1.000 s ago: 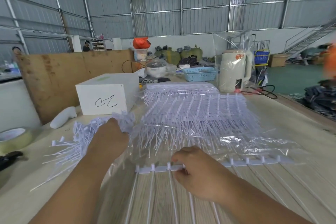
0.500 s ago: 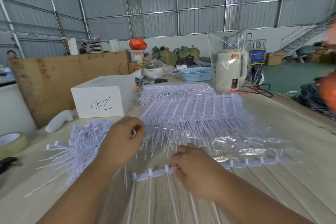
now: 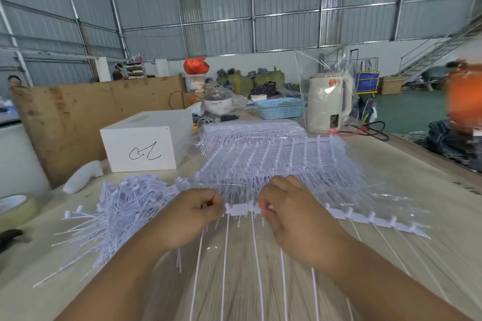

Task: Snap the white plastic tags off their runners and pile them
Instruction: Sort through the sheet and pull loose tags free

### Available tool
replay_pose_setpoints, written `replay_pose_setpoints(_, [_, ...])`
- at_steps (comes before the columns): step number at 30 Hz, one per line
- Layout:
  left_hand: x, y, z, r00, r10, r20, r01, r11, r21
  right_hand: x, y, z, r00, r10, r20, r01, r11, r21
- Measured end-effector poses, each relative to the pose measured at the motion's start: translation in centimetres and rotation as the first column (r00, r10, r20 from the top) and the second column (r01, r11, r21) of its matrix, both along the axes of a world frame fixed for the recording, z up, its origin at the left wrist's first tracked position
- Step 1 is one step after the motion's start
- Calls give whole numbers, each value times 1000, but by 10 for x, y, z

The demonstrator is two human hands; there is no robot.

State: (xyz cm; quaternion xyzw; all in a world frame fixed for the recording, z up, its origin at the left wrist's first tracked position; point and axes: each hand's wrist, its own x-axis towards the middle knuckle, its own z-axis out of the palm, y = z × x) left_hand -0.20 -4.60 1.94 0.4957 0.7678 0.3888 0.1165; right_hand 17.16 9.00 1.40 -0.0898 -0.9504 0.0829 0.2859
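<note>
- Your left hand (image 3: 193, 212) and right hand (image 3: 292, 214) both pinch one runner strip (image 3: 241, 209) at frame centre, fingers closed on it, tags hanging toward you.
- The loose tag pile (image 3: 122, 214) lies at left centre.
- Uncut runner stacks (image 3: 271, 164) sit just above your hands, on clear plastic.
- A white box (image 3: 146, 146) stands upper left of those.

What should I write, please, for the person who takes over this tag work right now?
Left hand pinches the left end of the runner strip; right hand pinches it just beside, both closed on it.
The strip lies across the table, most tags still attached.
Done: loose tag pile to the left.
Left: this strip, then the stack of unsnapped strips behind it.
</note>
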Motion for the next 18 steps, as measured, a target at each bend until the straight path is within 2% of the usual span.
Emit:
replay_pose_setpoints(4, [7, 0, 11, 1000, -1, -4, 1, 993, 119, 3, -3, 1, 998, -2, -56, 0, 999, -41])
replay_pose_setpoints(8, [19, -1, 22, 983, -72, -168, 100, 981, 164, -1, -11, 2, 995, 63, -76, -66, 997, -27])
replay_pose_setpoints(10, [23, -3, 23, 954, -61, -294, 127, 970, 208, -3, -13, 2, 992, 82, -93, -86, 995, -45])
replay_pose_setpoints(12, [29, -5, 17, 945, -18, -326, 120, 947, 297, -5, -14, 2, 991, 89, -101, -94, 994, -48])
replay_pose_setpoints(14, [32, -7, 5, 976, 23, -217, 65, 919, 390, -7, -16, 2, 989, 77, -124, -82, 996, -35])
replay_pose_setpoints(18, [36, -5, -13, 992, -3, 127, -56, 886, 461, -10, -21, 1, 988, 47, -148, -48, 999, 0])
